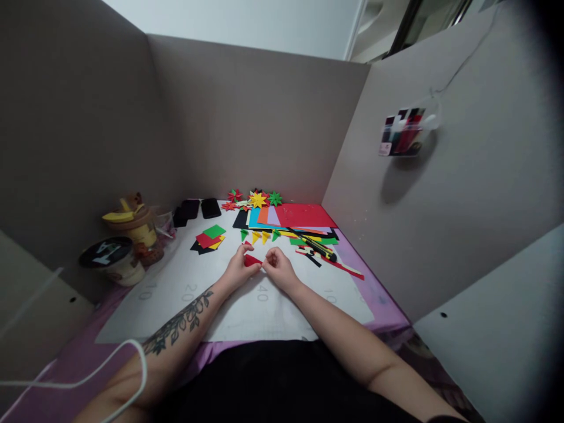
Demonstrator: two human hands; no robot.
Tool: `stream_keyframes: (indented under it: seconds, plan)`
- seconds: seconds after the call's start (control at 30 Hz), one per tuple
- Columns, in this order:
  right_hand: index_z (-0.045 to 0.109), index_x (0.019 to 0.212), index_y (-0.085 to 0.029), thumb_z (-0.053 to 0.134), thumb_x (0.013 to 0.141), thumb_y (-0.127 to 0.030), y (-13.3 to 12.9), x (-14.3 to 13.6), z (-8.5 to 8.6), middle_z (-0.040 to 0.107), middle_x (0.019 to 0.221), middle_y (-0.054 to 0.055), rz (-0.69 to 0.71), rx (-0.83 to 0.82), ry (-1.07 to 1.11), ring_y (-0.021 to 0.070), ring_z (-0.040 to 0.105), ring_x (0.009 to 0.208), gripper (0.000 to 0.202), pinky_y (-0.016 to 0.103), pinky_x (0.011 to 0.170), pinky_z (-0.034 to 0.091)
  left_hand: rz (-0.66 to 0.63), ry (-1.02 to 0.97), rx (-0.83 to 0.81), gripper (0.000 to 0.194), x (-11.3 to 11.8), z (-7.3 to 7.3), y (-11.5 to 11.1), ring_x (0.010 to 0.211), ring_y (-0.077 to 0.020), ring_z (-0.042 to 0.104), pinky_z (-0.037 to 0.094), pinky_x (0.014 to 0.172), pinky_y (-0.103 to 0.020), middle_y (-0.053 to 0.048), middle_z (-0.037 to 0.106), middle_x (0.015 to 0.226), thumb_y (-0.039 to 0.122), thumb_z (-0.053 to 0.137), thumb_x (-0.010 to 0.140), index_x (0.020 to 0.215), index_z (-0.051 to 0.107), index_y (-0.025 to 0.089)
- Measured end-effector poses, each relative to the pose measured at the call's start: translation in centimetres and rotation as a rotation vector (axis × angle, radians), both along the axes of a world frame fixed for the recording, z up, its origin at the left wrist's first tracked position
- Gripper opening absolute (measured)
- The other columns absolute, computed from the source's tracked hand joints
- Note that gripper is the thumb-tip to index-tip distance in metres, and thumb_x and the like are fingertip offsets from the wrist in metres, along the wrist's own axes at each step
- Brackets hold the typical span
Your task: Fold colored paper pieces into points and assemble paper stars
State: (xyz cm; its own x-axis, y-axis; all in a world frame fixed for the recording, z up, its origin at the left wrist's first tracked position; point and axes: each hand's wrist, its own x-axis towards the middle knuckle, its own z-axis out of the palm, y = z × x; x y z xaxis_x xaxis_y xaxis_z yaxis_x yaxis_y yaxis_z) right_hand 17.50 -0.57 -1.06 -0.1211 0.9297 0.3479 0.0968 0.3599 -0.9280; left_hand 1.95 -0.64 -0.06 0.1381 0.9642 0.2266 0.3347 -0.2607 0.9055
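Note:
A piece of red paper (252, 260), seemingly folded, is held between my two hands above the white mat (238, 317). My left hand (239, 267) pinches its left and lower part with the thumb in front. At its right end, the curled fingers and thumb of my right hand (279, 270) close on the paper's tip. Just beyond my hands stands a row of small folded pieces, among them a green one (244, 235) and a yellow one (265, 237). Another bit of red shows behind my left fingertips.
Paper squares (210, 238) lie left of my hands. To the right are a yellow-black utility knife (324, 249) and paper strips (352, 272). Coloured sheets (304, 215) and folded paper stars (258, 200) sit at the back. Tubs (117, 258) line the left wall; a cable (143, 364) crosses my left arm.

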Motion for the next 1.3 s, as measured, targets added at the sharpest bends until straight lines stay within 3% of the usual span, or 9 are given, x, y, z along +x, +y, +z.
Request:
stream_keyframes:
  seconds: [0.17,0.37,0.77,0.97,1.07,1.3]
  plan:
    - [0.043,0.079,-0.021,0.055,0.070,-0.021,0.21,0.21,-0.15,0.045,0.067,-0.005,-0.041,0.007,-0.015,0.0112,0.045,0.059,0.015,0.024,0.058,0.037,0.038,0.087,0.072,0.040,0.08,-0.01,0.06,0.060,-0.0121,0.053,0.040,0.060,-0.024,0.002,0.057,0.076,0.029,0.062,0.069,0.104,0.044,0.019]
    - [0.041,0.080,-0.021,0.055,0.069,-0.020,0.57,0.38,-0.40,0.046,0.066,-0.006,-0.022,-0.009,0.027,0.0109,0.045,0.058,0.017,0.024,0.057,0.037,0.025,0.035,-0.008,0.038,0.08,0.16,-0.02,0.049,-0.0117,0.051,0.038,0.050,-0.022,0.006,0.054,0.062,0.030,0.059,0.072,0.104,0.041,0.019]
    - [0.041,0.080,-0.021,0.053,0.070,-0.019,0.93,0.33,-0.53,0.048,0.064,-0.005,-0.002,-0.063,0.047,0.0121,0.047,0.057,0.016,0.024,0.057,0.038,0.015,-0.002,-0.005,0.035,-0.34,0.34,0.31,0.047,-0.0107,0.049,0.033,0.048,-0.020,0.007,0.054,0.056,0.031,0.059,0.072,0.101,0.045,0.019]
    - [0.051,0.081,-0.020,0.052,0.071,-0.022,0.88,0.11,-0.85,0.049,0.063,-0.004,-0.007,-0.056,-0.020,0.0122,0.046,0.057,0.010,0.024,0.057,0.037,-0.029,-0.124,-0.049,0.035,-0.13,0.81,0.15,0.045,-0.0080,0.043,0.031,0.047,-0.019,0.009,0.048,0.055,0.032,0.060,0.072,0.100,0.045,0.019]
    - [0.054,0.070,-0.019,0.051,0.074,-0.024,0.72,0.03,-0.70,0.049,0.061,-0.003,0.026,-0.062,-0.095,0.0120,0.044,0.057,0.008,0.024,0.056,0.035,-0.074,-0.083,-0.015,0.032,-0.01,0.71,0.03,0.046,-0.0078,0.041,0.030,0.048,-0.018,0.010,0.044,0.052,0.030,0.060,0.072,0.099,0.046,0.019]
    - [0.051,0.061,-0.018,0.052,0.075,-0.025,0.43,0.12,-0.13,0.047,0.057,-0.004,0.073,-0.056,-0.168,0.0111,0.041,0.056,0.016,0.023,0.053,0.033,-0.111,-0.053,0.018,0.029,-0.14,0.75,0.09,0.058,-0.0113,0.054,0.039,0.055,-0.021,0.003,0.059,0.067,0.027,0.058,0.072,0.098,0.049,0.018]
